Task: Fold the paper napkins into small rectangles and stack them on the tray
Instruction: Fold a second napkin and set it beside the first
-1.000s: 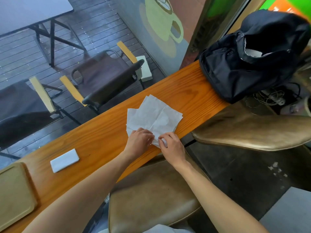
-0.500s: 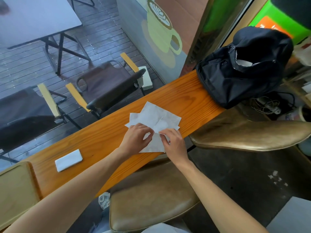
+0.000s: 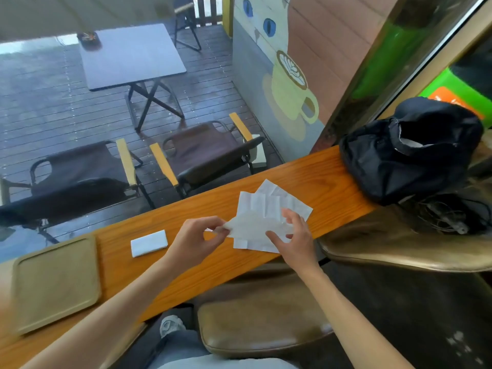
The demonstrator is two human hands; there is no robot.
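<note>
White paper: the top napkin (image 3: pixel 255 225) is lifted off the loose pile (image 3: pixel 269 206), which lies mid-bench (image 3: pixel 306 171), well right of the tray (image 3: pixel 56 283). My left hand (image 3: pixel 194 235) pinches its corner; my right hand (image 3: pixel 292 235) pinches its other edge, I judge to separate one sheet. One folded napkin (image 3: pixel 149 243) waits just beside the tray, not yet stacked.

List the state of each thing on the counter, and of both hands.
left hand: pinching a corner of the top napkin
right hand: holding the top napkin's other side
top napkin: unfolded, partly lifted off the pile
napkin pile: unfolded, creased, lying loose on the counter
folded napkin: small rectangle, flat on the counter, not on the tray
tray: nothing on it
backpack: unzipped at the top
</note>
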